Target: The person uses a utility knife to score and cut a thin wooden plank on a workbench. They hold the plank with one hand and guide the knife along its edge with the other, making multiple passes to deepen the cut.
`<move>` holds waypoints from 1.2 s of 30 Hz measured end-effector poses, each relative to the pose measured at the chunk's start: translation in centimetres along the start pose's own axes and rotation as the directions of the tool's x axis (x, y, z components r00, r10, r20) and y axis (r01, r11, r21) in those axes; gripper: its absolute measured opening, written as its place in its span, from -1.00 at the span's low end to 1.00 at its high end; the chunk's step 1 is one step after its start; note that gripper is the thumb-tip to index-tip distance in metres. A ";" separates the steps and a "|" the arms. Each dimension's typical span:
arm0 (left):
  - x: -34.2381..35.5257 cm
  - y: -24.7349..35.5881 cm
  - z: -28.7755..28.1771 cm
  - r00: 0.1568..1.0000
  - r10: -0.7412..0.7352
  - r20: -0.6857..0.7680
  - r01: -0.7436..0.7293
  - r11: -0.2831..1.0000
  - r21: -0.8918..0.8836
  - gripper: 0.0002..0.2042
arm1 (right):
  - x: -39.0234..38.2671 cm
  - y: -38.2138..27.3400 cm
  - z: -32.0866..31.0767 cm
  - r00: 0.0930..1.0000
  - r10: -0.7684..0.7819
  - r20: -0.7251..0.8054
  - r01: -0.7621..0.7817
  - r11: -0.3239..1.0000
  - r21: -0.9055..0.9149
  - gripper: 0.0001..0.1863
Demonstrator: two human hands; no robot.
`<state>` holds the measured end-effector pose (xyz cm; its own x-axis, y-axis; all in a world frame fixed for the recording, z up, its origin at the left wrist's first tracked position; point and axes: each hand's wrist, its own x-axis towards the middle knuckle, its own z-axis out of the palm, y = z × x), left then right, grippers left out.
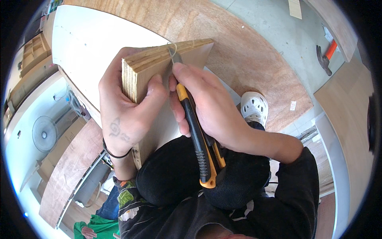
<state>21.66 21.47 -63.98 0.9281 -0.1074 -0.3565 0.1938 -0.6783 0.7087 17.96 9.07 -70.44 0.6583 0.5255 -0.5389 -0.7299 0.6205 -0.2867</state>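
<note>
A thick plywood board (153,65) with layered, pale edges stands tilted in front of my knees. My left hand (127,107) clasps its near corner, thumb on the right face and fingers around the left side, mostly hidden. In my right hand (211,105) is a black and yellow utility knife (195,137), its handle slanting down toward my lap. The knife's blade (175,56) points away from me and meets the top edge of the board. Beside the blade tip a thin pale shaving curls up.
Behind the board lie a white panel (99,30) and a brown plywood sheet (238,47). A hammer (325,57) with an orange handle rests on the floor at far right. My white clog (254,105) stands on the sheet. At left are a fan (44,133) and a person in green (99,226).
</note>
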 end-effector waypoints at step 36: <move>0.0 0.2 -0.2 1.000 -0.001 0.025 0.002 1.000 -0.019 -0.80 | -0.2 -0.4 0.6 0.999 0.037 0.023 -0.038 0.998 0.053 -0.65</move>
<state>21.75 21.49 -63.70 0.9195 -0.1247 -0.3727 0.2017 -0.6642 0.7198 18.25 9.04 -69.78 0.6353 0.5610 -0.5308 -0.7435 0.6301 -0.2239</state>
